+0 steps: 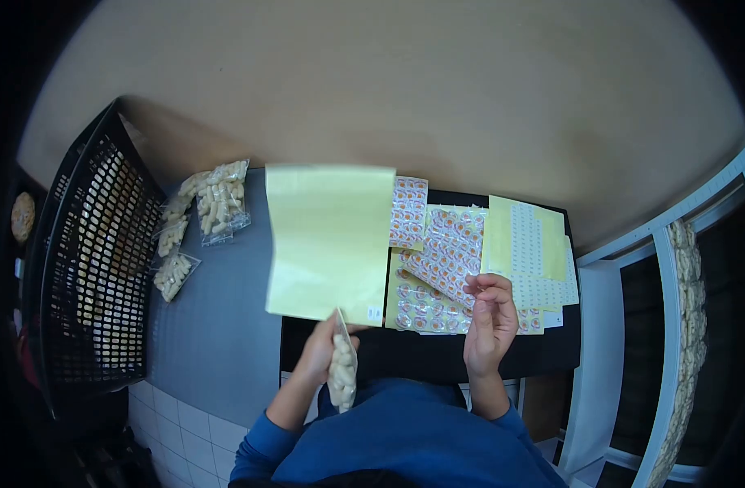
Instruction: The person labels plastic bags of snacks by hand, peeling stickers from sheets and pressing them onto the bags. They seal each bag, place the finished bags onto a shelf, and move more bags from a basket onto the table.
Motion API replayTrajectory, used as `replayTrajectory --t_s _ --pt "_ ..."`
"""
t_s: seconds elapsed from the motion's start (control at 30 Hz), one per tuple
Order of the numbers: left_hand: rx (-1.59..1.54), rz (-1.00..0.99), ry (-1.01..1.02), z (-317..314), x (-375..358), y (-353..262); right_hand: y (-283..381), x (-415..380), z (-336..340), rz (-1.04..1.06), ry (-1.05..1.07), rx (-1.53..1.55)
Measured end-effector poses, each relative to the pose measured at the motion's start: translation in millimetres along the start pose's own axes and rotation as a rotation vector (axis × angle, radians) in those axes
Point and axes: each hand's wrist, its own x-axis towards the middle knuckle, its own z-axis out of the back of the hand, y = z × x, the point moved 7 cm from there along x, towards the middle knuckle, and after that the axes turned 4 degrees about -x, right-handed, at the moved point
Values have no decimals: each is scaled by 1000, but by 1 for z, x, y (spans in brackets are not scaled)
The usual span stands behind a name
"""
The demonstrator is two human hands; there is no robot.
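My left hand [317, 351] is closed around a clear plastic bag [343, 376] of pale, peanut-like pieces. It also grips the lower edge of a large pale-yellow backing sheet [330, 240], held up above the table. Two small white labels [374, 313] are on that sheet's bottom right corner. My right hand [491, 324] is raised over sheets of round stickers [447, 252], its thumb and fingertips pinched together. Whatever sits between those fingertips, if anything, is too small to make out.
Several filled bags [218, 203] lie at the back left of the grey table [218, 342], beside a tall black perforated basket [96, 268]. More label sheets [535, 244] overlap at the right on a black surface [454, 355]. A white-framed rack [641, 325] stands at far right.
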Motion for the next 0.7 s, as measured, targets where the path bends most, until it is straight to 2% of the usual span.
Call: replayTrajectory --t_s 0.2,0.27,0.3,0.33,0.4,0.43,0.47,0.53,0.57,0.63,0.67,0.7 --pt "-44 183 -107 36 17 66 -21 -19 10 -129 -40 -38" --pt "-528 545 212 19 9 91 -24 -23 13 -138 -56 -41" --pt "-623 690 349 7 1 94 -26 -25 13 -161 -55 -34" --pt "-620 689 349 7 2 92 -29 -27 13 -185 -53 -25" --pt "-358 588 237 14 8 80 -32 -29 13 -204 -60 -27" --pt "-189 457 115 18 13 62 -34 -30 13 -224 -69 -31" --pt "-55 321 78 15 11 35 -33 -28 14 -221 -72 -28" --pt "-144 7 -75 -8 12 -14 -31 -21 14 -215 -66 -28" --pt "-140 6 -72 -15 17 -23 -27 -15 12 -211 -69 -27" --pt "162 -628 59 -39 11 -79 -9 1 2 -114 -30 -39" --pt "165 -630 65 -51 12 -86 -2 8 -2 -107 -33 -39" --pt "226 -736 69 -68 6 -98 8 16 -9 -53 3 -66"
